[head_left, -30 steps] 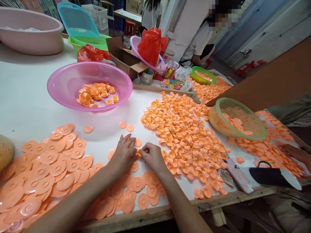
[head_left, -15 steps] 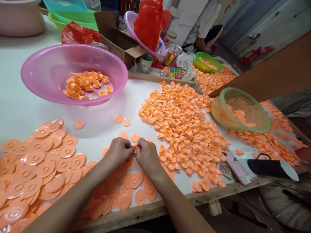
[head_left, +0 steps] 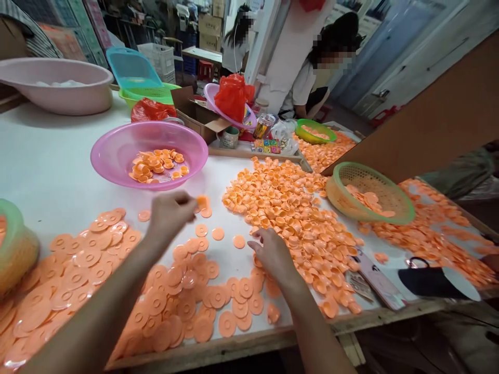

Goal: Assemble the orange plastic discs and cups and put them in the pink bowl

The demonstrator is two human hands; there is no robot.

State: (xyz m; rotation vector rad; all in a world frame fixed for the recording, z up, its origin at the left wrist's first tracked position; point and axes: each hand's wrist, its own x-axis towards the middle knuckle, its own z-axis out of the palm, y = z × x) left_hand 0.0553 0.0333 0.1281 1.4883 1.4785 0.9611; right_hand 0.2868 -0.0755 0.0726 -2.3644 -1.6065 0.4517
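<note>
My left hand [head_left: 171, 215] is raised above the table near the pink bowl [head_left: 101, 166], its fingers pinched on a small bright-orange toy cup and saucer [head_left: 201, 201], slightly blurred. In the bowl sit several orange cups on saucers [head_left: 156, 165]. My right hand [head_left: 273, 254], fingers apart, reaches to the left edge of a heap of small orange toy cups [head_left: 288, 202]. Flat orange saucers [head_left: 187, 309] lie scattered below and between my hands. A larger pile of saucers [head_left: 78, 280] spreads under and beside my left forearm.
A green basket [head_left: 370, 192] holding orange pieces stands right of the cups. Another basket [head_left: 15, 249] is at the left edge. A phone [head_left: 380, 280] and a black mask [head_left: 432, 283] lie near the front right. A cardboard box [head_left: 198, 119] and mug [head_left: 229, 137] stand behind. Two people are farther back.
My hands, together over the saucers before, have parted. The left rose toward the pink bowl with the orange piece; the right moved right to the cups. The view has tilted up and left.
</note>
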